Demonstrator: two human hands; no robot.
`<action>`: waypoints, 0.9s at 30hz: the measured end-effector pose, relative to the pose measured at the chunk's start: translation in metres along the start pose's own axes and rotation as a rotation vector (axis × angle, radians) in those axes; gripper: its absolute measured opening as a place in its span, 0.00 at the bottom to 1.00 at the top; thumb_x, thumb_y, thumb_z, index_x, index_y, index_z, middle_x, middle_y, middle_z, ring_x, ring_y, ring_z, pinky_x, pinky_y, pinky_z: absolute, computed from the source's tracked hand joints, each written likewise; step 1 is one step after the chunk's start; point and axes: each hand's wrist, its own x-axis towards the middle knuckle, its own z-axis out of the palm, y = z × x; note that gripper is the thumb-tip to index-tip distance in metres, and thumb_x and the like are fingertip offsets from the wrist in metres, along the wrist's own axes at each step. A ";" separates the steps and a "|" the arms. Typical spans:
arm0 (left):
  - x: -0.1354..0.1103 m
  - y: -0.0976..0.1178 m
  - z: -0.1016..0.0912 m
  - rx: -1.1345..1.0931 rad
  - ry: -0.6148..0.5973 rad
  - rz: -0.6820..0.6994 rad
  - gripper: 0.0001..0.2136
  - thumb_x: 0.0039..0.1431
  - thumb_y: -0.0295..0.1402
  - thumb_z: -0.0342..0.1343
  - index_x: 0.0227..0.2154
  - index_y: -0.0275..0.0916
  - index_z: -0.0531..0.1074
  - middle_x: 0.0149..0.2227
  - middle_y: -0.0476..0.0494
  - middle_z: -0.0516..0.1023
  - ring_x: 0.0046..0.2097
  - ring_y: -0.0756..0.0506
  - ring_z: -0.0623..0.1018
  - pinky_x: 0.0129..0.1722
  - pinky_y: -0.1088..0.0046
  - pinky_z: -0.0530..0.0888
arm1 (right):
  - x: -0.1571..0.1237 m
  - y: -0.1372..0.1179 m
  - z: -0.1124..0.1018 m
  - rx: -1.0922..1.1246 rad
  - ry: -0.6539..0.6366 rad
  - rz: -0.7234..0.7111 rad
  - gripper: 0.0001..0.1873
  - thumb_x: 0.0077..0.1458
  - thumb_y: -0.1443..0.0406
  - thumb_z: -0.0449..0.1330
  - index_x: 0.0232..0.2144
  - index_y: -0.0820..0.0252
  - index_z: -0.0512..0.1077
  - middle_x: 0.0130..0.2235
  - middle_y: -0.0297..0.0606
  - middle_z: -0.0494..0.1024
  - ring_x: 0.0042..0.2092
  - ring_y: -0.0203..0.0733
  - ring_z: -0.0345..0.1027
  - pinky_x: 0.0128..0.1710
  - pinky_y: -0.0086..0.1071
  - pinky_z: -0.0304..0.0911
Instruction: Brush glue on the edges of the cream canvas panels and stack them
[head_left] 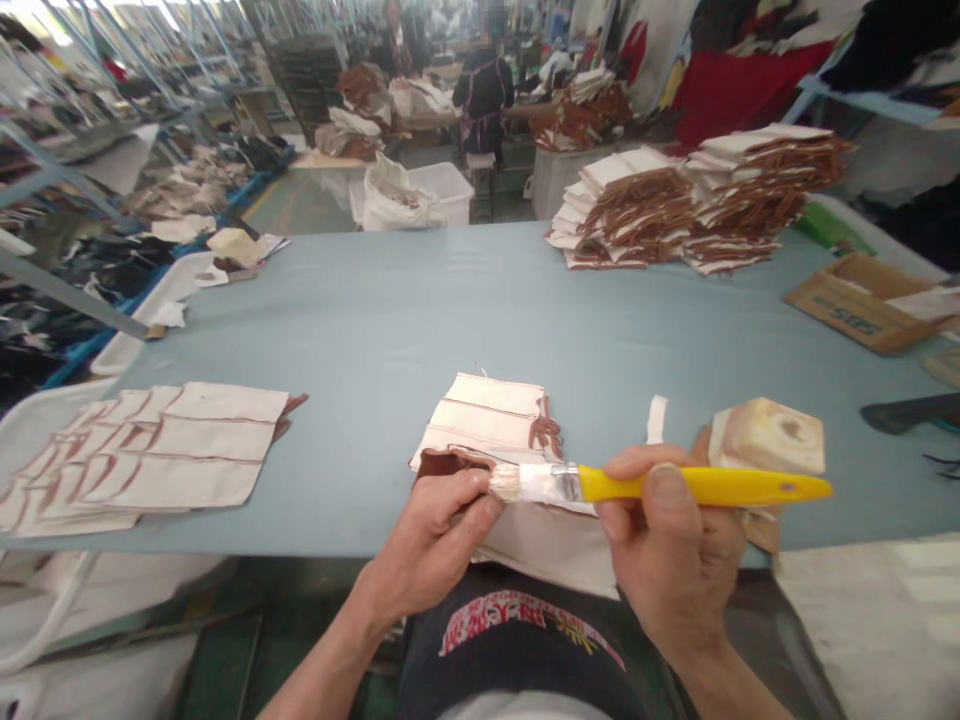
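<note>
My right hand [675, 550] is closed around the yellow handle of a paintbrush [705, 487], held level with its bristles pointing left. The pale bristle tip is at the fingers of my left hand [442, 540]. That hand pinches the brown edge of a cream fabric piece [551, 545], which hangs partly over the table's front edge. Just beyond it lies another cream panel [484, 415] with brown seams and brown cords at its right side. Whether the bristles touch the fabric or only my fingers I cannot tell.
Overlapping cream panels [217, 440] lie at the left. Tall stacks of brown-edged pieces [637, 210] stand at the back right, near a cardboard box [847, 305]. A cut-open pale container [769, 435] sits right of the work, by a white strip [657, 420]. A person [484, 100] is beyond the table.
</note>
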 end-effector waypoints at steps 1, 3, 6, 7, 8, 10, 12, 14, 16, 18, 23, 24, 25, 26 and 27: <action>0.000 0.001 0.000 -0.007 -0.005 -0.004 0.14 0.74 0.35 0.50 0.37 0.38 0.80 0.31 0.46 0.77 0.30 0.47 0.71 0.37 0.73 0.68 | -0.001 0.002 0.001 -0.001 0.006 0.003 0.20 0.73 0.54 0.57 0.33 0.59 0.76 0.19 0.27 0.66 0.18 0.32 0.59 0.19 0.25 0.57; 0.000 0.003 0.000 -0.025 0.001 -0.008 0.13 0.74 0.35 0.50 0.38 0.38 0.80 0.31 0.46 0.77 0.31 0.47 0.71 0.37 0.73 0.69 | 0.000 0.005 0.000 0.007 0.000 0.025 0.20 0.73 0.53 0.57 0.33 0.59 0.76 0.19 0.27 0.66 0.19 0.32 0.60 0.20 0.25 0.58; 0.001 0.005 -0.001 -0.049 0.061 0.001 0.13 0.73 0.33 0.51 0.34 0.38 0.78 0.31 0.47 0.76 0.32 0.47 0.71 0.39 0.73 0.69 | 0.005 0.008 -0.005 0.032 0.047 0.084 0.21 0.72 0.52 0.57 0.31 0.59 0.75 0.18 0.27 0.65 0.18 0.32 0.59 0.19 0.24 0.56; 0.001 0.006 -0.001 -0.058 0.075 -0.003 0.13 0.73 0.33 0.51 0.32 0.38 0.76 0.31 0.47 0.75 0.33 0.47 0.71 0.40 0.72 0.69 | 0.007 0.009 -0.008 0.028 0.084 0.091 0.21 0.72 0.52 0.57 0.31 0.59 0.75 0.18 0.27 0.64 0.18 0.32 0.58 0.18 0.24 0.54; 0.002 0.007 -0.002 -0.069 0.081 -0.014 0.14 0.72 0.33 0.51 0.30 0.38 0.74 0.31 0.47 0.75 0.33 0.47 0.72 0.40 0.72 0.69 | 0.009 0.010 -0.010 0.001 0.126 0.074 0.21 0.71 0.52 0.57 0.32 0.59 0.75 0.18 0.27 0.64 0.18 0.33 0.58 0.18 0.24 0.54; 0.004 0.009 -0.001 -0.097 0.076 -0.071 0.16 0.72 0.35 0.51 0.27 0.38 0.71 0.31 0.46 0.75 0.34 0.47 0.72 0.39 0.72 0.68 | 0.012 0.012 -0.015 -0.142 0.171 -0.044 0.19 0.72 0.53 0.56 0.35 0.59 0.75 0.20 0.28 0.68 0.19 0.35 0.62 0.20 0.26 0.59; 0.008 0.012 0.001 -0.146 0.066 -0.149 0.16 0.71 0.37 0.51 0.26 0.38 0.69 0.30 0.46 0.74 0.35 0.46 0.72 0.38 0.71 0.67 | 0.013 0.015 -0.016 -0.373 0.118 -0.262 0.16 0.73 0.55 0.55 0.41 0.59 0.75 0.24 0.32 0.74 0.24 0.38 0.71 0.26 0.29 0.68; 0.013 0.016 0.004 -0.209 0.052 -0.217 0.16 0.70 0.39 0.52 0.27 0.38 0.69 0.31 0.46 0.73 0.36 0.46 0.71 0.37 0.71 0.67 | 0.013 0.020 -0.015 -0.573 -0.006 -0.465 0.12 0.73 0.58 0.54 0.46 0.57 0.75 0.30 0.35 0.79 0.30 0.40 0.76 0.33 0.32 0.73; 0.016 0.019 0.006 -0.271 0.009 -0.256 0.16 0.69 0.41 0.53 0.26 0.38 0.68 0.29 0.48 0.70 0.34 0.47 0.69 0.34 0.72 0.65 | 0.013 0.027 -0.014 -0.650 -0.088 -0.549 0.11 0.74 0.61 0.53 0.48 0.56 0.74 0.33 0.37 0.81 0.31 0.41 0.77 0.33 0.32 0.73; 0.018 0.020 0.008 -0.296 -0.023 -0.271 0.16 0.68 0.42 0.54 0.26 0.39 0.67 0.27 0.50 0.65 0.31 0.49 0.65 0.32 0.72 0.62 | 0.015 0.033 -0.013 -0.661 -0.065 -0.538 0.11 0.74 0.62 0.52 0.49 0.56 0.74 0.34 0.38 0.81 0.31 0.41 0.77 0.32 0.32 0.73; 0.017 0.016 0.012 -0.228 0.036 -0.261 0.12 0.66 0.38 0.56 0.28 0.39 0.67 0.26 0.53 0.63 0.30 0.50 0.62 0.30 0.73 0.59 | 0.019 0.042 -0.010 -0.639 -0.038 -0.437 0.13 0.74 0.60 0.51 0.47 0.57 0.74 0.34 0.37 0.80 0.31 0.41 0.76 0.33 0.33 0.72; 0.017 0.015 0.012 -0.207 0.035 -0.254 0.13 0.67 0.37 0.55 0.26 0.39 0.65 0.26 0.53 0.61 0.30 0.50 0.61 0.30 0.73 0.59 | 0.019 0.043 -0.009 -0.621 -0.054 -0.415 0.13 0.74 0.59 0.51 0.46 0.57 0.74 0.33 0.36 0.80 0.31 0.41 0.76 0.33 0.33 0.72; 0.017 0.014 0.012 -0.188 0.032 -0.248 0.15 0.67 0.37 0.55 0.25 0.40 0.63 0.25 0.54 0.59 0.29 0.50 0.60 0.29 0.73 0.58 | 0.020 0.044 -0.008 -0.595 -0.060 -0.388 0.14 0.74 0.58 0.51 0.46 0.57 0.74 0.32 0.36 0.79 0.30 0.40 0.76 0.33 0.33 0.72; 0.017 0.014 0.012 -0.176 0.032 -0.244 0.16 0.67 0.37 0.54 0.24 0.40 0.61 0.25 0.54 0.58 0.29 0.51 0.59 0.29 0.73 0.57 | 0.020 0.045 -0.007 -0.559 -0.047 -0.354 0.14 0.75 0.58 0.51 0.46 0.58 0.74 0.31 0.35 0.79 0.30 0.40 0.75 0.32 0.32 0.71; 0.018 0.014 0.012 -0.174 0.036 -0.242 0.16 0.67 0.38 0.54 0.23 0.40 0.61 0.25 0.54 0.57 0.28 0.51 0.59 0.29 0.73 0.57 | 0.021 0.045 -0.007 -0.509 -0.011 -0.313 0.15 0.75 0.57 0.51 0.45 0.58 0.74 0.30 0.34 0.78 0.29 0.39 0.74 0.31 0.31 0.71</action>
